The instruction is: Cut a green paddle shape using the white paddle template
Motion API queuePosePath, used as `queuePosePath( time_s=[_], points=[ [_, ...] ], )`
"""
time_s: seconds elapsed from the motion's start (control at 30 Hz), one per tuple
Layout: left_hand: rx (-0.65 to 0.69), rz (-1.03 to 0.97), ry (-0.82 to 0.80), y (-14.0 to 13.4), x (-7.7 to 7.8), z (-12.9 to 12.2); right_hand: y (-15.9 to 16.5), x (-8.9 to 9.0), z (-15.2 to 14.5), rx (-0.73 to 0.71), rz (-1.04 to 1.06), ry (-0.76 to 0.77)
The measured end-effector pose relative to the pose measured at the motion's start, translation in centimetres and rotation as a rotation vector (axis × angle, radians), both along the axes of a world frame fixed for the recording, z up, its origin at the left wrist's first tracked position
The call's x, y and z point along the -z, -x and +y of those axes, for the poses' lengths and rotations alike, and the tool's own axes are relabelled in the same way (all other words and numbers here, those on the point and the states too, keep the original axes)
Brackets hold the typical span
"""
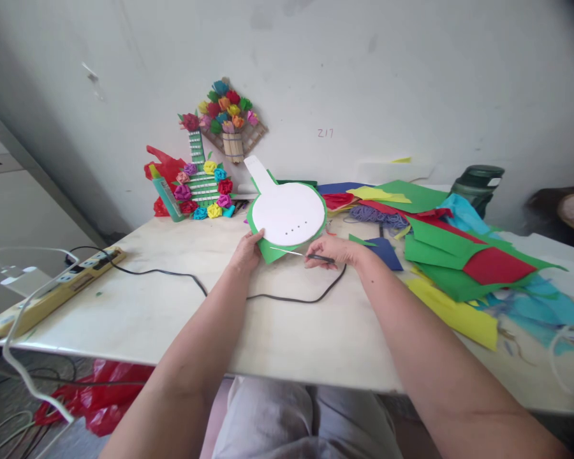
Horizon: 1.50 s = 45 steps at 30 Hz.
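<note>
My left hand pinches the lower left edge of a green paper sheet with a white cutout lying on it. The cutout has a round body, a short neck towards the upper left and several dark dots near its lower edge. Green shows as a narrow border around the white, with a wider pointed flap at the bottom. In my right hand are scissors with dark handles. Their thin blades point left, across the green flap just below the white disc.
A flower-trimmed green paper guitar and a glue bottle stand at the back left. Coloured paper scraps and a dark bottle lie or stand on the right. A black cord runs from the power strip across the table.
</note>
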<state>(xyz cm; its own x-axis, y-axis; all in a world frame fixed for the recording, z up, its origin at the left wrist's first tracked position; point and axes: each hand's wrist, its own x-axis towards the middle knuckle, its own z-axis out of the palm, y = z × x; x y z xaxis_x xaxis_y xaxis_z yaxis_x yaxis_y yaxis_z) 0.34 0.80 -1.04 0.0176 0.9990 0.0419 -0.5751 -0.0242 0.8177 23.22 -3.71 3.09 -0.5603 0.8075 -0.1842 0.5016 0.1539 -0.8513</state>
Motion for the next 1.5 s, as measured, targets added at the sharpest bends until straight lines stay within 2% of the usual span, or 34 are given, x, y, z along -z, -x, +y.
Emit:
queuePosePath(
  time_s=[0.4,0.63,0.9,1.1,1.5],
  points=[
    [0.014,0.020,-0.015,-0.3,0.1,0.0,1.0,0.4,0.0,0.012,-0.002,0.002],
    [-0.023,0.001,-0.001,-0.4,0.1,0.0,1.1,0.5,0.2,0.018,0.027,-0.052],
    [-0.021,-0.058,0.085,-0.3,-0.7,-0.4,0.4,0.0,0.2,0.004,-0.018,-0.071],
    [-0.024,-0.058,0.138,0.0,-0.6,0.0,0.2,-0.4,-0.2,-0.007,-0.027,-0.030],
    [0.028,-0.015,-0.006,0.1,0.1,0.1,0.1,0.3,0.1,-0.001,-0.011,-0.014]
  ],
)
